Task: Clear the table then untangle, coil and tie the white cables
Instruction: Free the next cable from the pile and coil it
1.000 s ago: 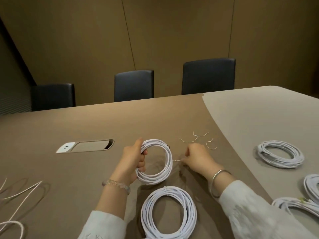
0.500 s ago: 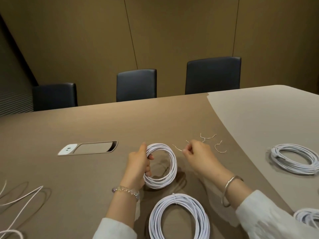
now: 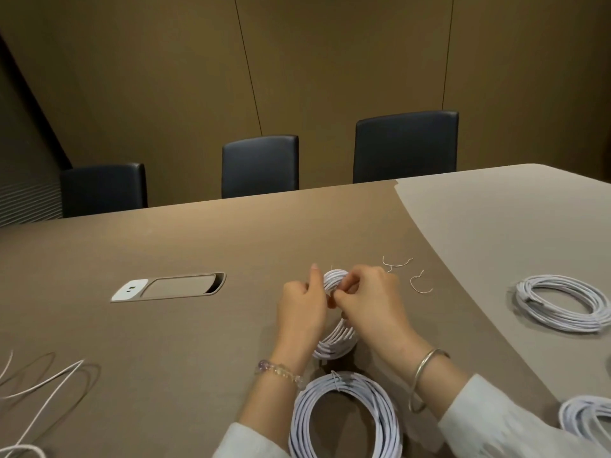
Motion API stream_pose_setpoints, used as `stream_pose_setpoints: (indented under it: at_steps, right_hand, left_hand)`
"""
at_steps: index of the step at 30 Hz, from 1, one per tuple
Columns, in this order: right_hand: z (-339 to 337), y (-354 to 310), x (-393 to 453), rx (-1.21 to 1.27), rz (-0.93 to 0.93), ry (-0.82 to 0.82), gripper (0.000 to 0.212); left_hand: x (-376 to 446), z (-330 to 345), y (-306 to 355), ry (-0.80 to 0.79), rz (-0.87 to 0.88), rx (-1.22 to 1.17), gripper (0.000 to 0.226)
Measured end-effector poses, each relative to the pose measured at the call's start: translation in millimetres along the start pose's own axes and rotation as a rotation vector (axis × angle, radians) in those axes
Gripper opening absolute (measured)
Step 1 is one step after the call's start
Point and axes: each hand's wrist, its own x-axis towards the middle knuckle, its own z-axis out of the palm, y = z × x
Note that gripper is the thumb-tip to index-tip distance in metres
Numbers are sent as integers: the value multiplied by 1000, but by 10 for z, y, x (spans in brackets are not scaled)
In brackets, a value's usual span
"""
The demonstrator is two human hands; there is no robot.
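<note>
Now we hold a coil of white cable (image 3: 334,342) up off the table (image 3: 185,342), our left hand (image 3: 302,300) gripping its left side and our right hand (image 3: 372,300) pinching at its top. Just below lies a tied coil (image 3: 344,421); loose wire ties (image 3: 421,284) sit right of our hands.

Meeting room: long table (image 3: 165,325), chairs (image 3: 406,145), panelled wall (image 3: 330,61).

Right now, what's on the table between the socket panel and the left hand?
Nothing: in the head view only bare table lies between the socket panel and the left hand.
</note>
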Motion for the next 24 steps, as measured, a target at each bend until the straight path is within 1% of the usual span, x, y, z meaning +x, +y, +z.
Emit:
stream_pose_setpoints:
  at_steps: [2, 3, 4, 6, 7, 9, 12, 14, 17, 19, 22, 24]
  right_hand:
    - [-11, -12, -13, 41, -13, 25, 23]
    - [-15, -9, -7, 33, -15, 11, 29]
    - [-18, 5, 5, -3, -14, -22, 33]
    - [-26, 47, 23, -154, -29, -104, 36]
    - [-36, 56, 26, -240, -44, -136, 35]
    - [-46, 38, 13, -331, -66, -186, 31]
    - [-49, -34, -17, -373, -90, -225, 15]
    - [-60, -53, -22, -370, -85, -232, 15]
    - [-77, -34, -20, -378, -64, -214, 19]
    - [-66, -26, -23, -404, -62, -199, 18]
    - [-48, -37, -20, -391, -70, -152, 17]
    - [-54, -42, -2, -290, -81, -100, 13]
  left_hand:
    - [5, -23, 2, -4, 39, 25, 67]
    - [18, -34, -8, -5, 43, 6, 62]
    - [29, -46, -15, 0, 23, -33, 57]
    - [71, -67, -44, 27, -58, -130, 58]
    - [88, -83, -54, 47, -94, -174, 58]
    - [108, -112, -77, 77, -122, -224, 58]
    - [101, -113, -80, 80, -81, -240, 56]
    - [77, -91, -59, 62, -32, -241, 56]
    - [13, -55, 0, 36, 68, -228, 59]
    - [-36, -44, 51, 36, 119, -211, 57]
    - [-78, -28, 110, 8, 132, -218, 59]
    - [-97, -8, 144, -27, 123, -200, 59]
